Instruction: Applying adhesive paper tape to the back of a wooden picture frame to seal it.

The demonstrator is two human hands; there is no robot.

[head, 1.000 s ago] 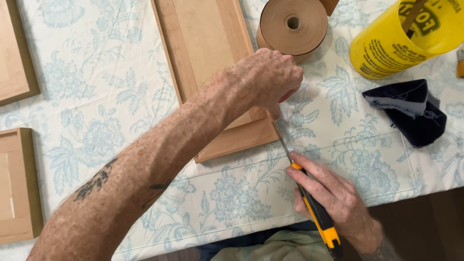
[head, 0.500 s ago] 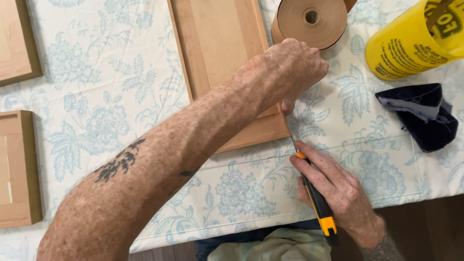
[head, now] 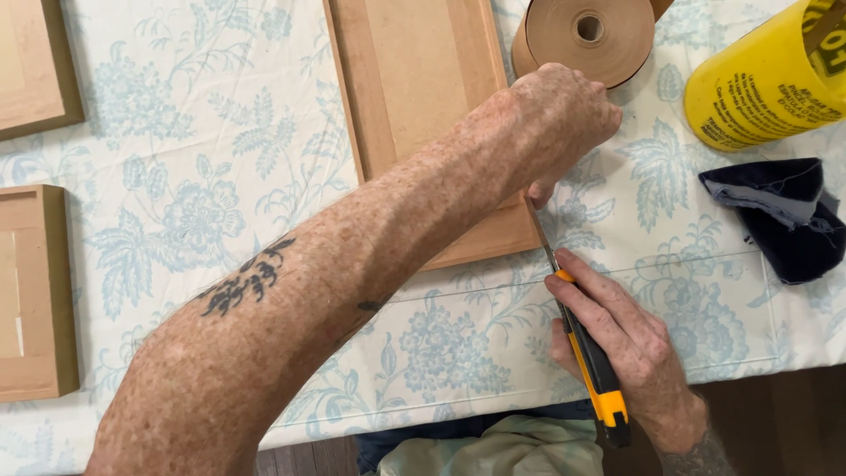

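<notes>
A brown paper-backed wooden frame (head: 423, 106) lies face down on the floral tablecloth (head: 220, 176). My left hand (head: 560, 119) reaches across it, fingers curled, pressing on the frame's right edge. My right hand (head: 626, 344) grips a yellow and black utility knife (head: 592, 361). Its thin blade (head: 546, 251) runs along the frame's lower right edge, near the corner, just below my left hand.
A roll of brown paper tape (head: 586, 40) stands behind the frame. A yellow canister (head: 771, 79) lies at the top right, a dark folded cloth (head: 784, 216) below it. Two more wooden frames (head: 35, 291) sit at the left edge. The table's front edge runs near my body.
The view has shifted slightly, so everything appears a little lower and further right. Both hands keep their grip, and the knife stays at the frame's right edge.
</notes>
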